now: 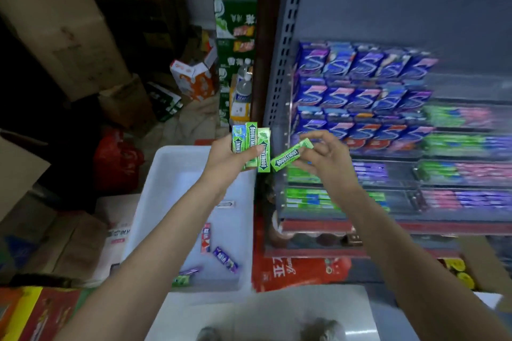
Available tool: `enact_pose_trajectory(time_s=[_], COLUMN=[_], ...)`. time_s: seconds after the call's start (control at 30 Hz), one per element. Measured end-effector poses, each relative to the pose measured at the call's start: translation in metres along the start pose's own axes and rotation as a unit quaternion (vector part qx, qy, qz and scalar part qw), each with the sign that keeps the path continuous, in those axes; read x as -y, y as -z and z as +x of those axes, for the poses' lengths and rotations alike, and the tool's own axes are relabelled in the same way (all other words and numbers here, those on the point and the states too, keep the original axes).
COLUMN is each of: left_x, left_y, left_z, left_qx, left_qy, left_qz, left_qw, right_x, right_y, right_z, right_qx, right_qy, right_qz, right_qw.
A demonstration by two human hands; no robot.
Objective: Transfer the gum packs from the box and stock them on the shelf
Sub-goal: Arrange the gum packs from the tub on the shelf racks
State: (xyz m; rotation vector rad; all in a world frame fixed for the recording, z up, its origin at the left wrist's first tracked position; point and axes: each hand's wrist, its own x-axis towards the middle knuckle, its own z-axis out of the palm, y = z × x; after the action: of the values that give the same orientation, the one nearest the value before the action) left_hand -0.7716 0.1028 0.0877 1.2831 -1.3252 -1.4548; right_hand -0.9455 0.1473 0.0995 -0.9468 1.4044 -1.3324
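My left hand [227, 159] grips a fan of three green Doublemint gum packs [253, 144], held upright above the white box [177, 163]. Just to their right, my right hand [324, 155] pinches a single green Doublemint pack [288, 157], tilted, in front of the shelf [346, 225]. Low in the box lie a red-and-white pack [205, 238], a purple pack [225, 259] and a green-and-purple pack [185, 277]. The shelf's tiered trays hold blue and purple gum boxes [360, 85] on top and rows of green, pink and purple packs [457, 144] lower down.
Cardboard cartons [69, 36] pile up at the left, with a red bag [116, 163] beside the box. Green drink cases [235, 36] and a bottle [243, 85] stand behind it. Red packages [293, 268] lie under the shelf. A brown post [266, 36] borders the shelf's left side.
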Motion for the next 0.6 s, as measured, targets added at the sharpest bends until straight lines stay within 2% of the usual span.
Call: enact_pose_trajectory(time_s=[0.17,0.33,0.47,0.6], left_x=[-0.045,-0.078,-0.098,-0.112], left_y=[-0.098,-0.197,-0.246,-0.285], left_z=[0.016,0.026,0.039,0.065], left_qx=[0.003,0.001,0.011,0.040], left_qy=[-0.046,-0.073,-0.092,-0.104], left_qz=[0.034,0.025,0.024,0.030], left_qw=[0.998,0.997,0.995,0.993], right_x=[0.048,0.068,0.079,0.082], right_y=[0.113,0.206,0.258,0.299], right_z=[0.018,0.033,0.050,0.075], right_qx=[-0.004,-0.047,-0.067,-0.086], right_qy=[0.049,0.072,0.077,0.086], right_qz=[0.017,0.018,0.048,-0.018], right_qw=[0.999,0.996,0.994,0.992])
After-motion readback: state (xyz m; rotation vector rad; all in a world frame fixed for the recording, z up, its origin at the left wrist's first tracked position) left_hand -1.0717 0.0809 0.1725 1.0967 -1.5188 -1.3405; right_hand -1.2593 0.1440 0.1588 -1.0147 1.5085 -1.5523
